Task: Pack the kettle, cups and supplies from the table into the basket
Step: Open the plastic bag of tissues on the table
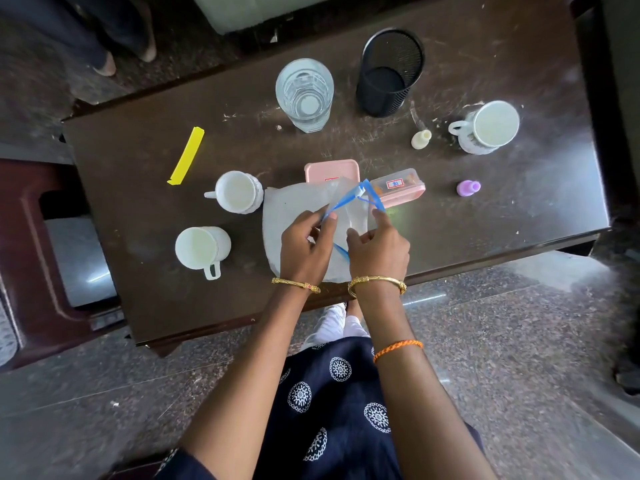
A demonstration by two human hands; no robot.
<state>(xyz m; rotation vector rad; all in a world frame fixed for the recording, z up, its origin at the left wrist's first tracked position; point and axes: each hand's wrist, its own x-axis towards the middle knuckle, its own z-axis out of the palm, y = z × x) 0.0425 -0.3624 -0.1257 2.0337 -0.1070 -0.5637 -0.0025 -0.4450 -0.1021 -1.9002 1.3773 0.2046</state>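
Observation:
A clear zip bag (294, 216) with a blue seal strip lies at the table's near middle. My left hand (306, 249) pinches the left side of its mouth and my right hand (377, 249) pinches the right side, holding the mouth spread apart. Three white cups stand on the dark table (138, 271): one (237, 192) left of the bag, one (201, 247) nearer the front left, one (491, 124) at the far right. A pink lidded box (332, 169) and a pink-rimmed clear box (401, 185) sit just behind the bag. No kettle or basket can be seen.
A clear glass jar (304, 95) and a black mesh holder (389, 72) stand at the back. A yellow clip (187, 155) lies left. A small cream bottle (420, 138) and a purple bottle (467, 187) sit right. A maroon stool (41, 258) stands left of the table; someone's feet (104, 65) are beyond.

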